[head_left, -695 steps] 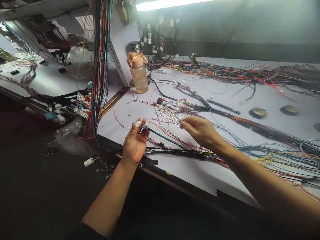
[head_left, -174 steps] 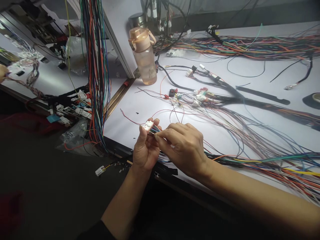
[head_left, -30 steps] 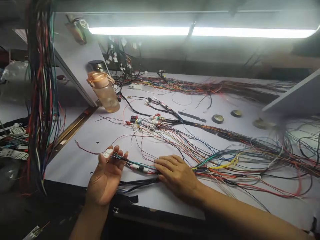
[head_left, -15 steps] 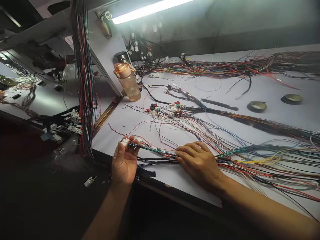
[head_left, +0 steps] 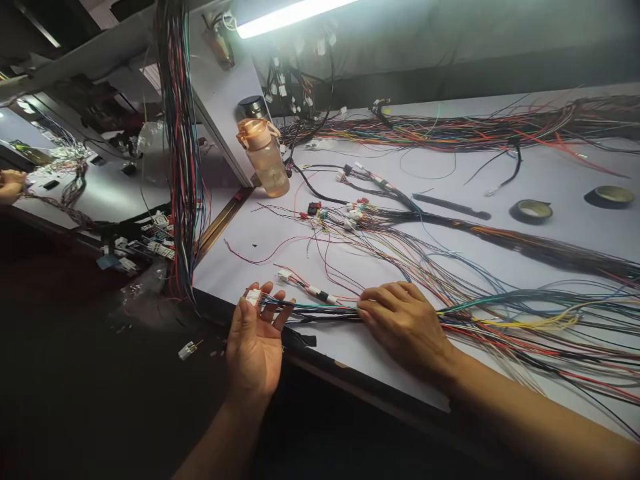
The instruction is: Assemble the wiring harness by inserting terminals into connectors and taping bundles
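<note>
My left hand (head_left: 257,343), palm up at the table's front edge, holds a white connector (head_left: 253,297) between thumb and fingers. Wires from that connector run right, over my other fingers, to a wire bundle (head_left: 325,312). My right hand (head_left: 397,317) lies palm down with its fingers curled over this bundle; its fingertips press it, and what lies under the palm is hidden. Just behind the bundle, a small white connector (head_left: 284,275) on red and black wires rests on the table, apart from my left fingers. Loose coloured wires (head_left: 500,310) fan out right of my right hand.
A bottle (head_left: 267,160) stands at the back left beside a hanging wire bundle (head_left: 180,160). Tape rolls (head_left: 531,211) lie at the right. A taped harness (head_left: 480,230) and several connectors (head_left: 353,215) lie behind my hands. Another person's hand (head_left: 11,185) shows at far left.
A small white connector that was at my left fingers now lies on the table behind them. My left hand keeps the other white connector. The view has shifted slightly; another person's hand appears at far left.
</note>
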Demonstrator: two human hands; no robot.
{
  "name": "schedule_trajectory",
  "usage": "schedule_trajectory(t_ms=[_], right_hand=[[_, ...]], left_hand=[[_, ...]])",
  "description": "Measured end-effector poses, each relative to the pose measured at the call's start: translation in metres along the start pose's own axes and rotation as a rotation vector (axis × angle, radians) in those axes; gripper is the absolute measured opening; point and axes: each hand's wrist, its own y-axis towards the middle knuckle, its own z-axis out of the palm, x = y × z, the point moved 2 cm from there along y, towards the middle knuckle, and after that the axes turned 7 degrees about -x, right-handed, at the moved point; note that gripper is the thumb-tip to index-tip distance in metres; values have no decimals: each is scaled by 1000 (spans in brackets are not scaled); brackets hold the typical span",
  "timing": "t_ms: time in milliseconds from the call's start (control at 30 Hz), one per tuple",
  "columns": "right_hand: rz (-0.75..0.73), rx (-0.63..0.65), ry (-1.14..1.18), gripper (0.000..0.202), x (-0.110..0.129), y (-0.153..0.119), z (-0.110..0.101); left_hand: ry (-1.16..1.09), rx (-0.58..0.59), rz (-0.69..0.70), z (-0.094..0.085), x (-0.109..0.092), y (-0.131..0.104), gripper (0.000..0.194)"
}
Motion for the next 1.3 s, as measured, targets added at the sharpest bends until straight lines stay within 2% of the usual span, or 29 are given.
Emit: schedule_trajectory(t_ms=[133, 267, 467, 600, 700, 800, 900, 967, 1133, 1300], right_hand=[[80, 25, -115, 19, -1, -1, 1], [145, 42, -199, 28, -2, 0, 2], [162, 6, -87, 25, -2, 1, -3], [205, 23, -6, 23, -11, 13, -12], [253, 129, -43, 21, -20, 30, -14], [313, 308, -126, 20, -23, 47, -5], [305, 450, -224, 20, -20, 59, 7], [289, 488, -290, 22, -18, 62, 12], [337, 474, -378, 22, -23, 61, 11], [308, 358, -340, 20, -27, 54, 12]], left_hand=[[-11, -6, -6, 1, 1, 0, 28], [-52, 0, -6, 10, 3, 4, 28], [-166, 24, -112, 32, 14, 22, 31], [-177, -6, -202, 37, 22, 34, 31], [-170, 9, -189, 35, 25, 37, 32], [-168, 32, -155, 32, 28, 34, 33], [-157, 69, -92, 31, 30, 29, 35], [-151, 90, -46, 30, 32, 26, 35], [-159, 100, 0, 28, 36, 23, 35], [-164, 104, -9, 28, 35, 22, 36]])
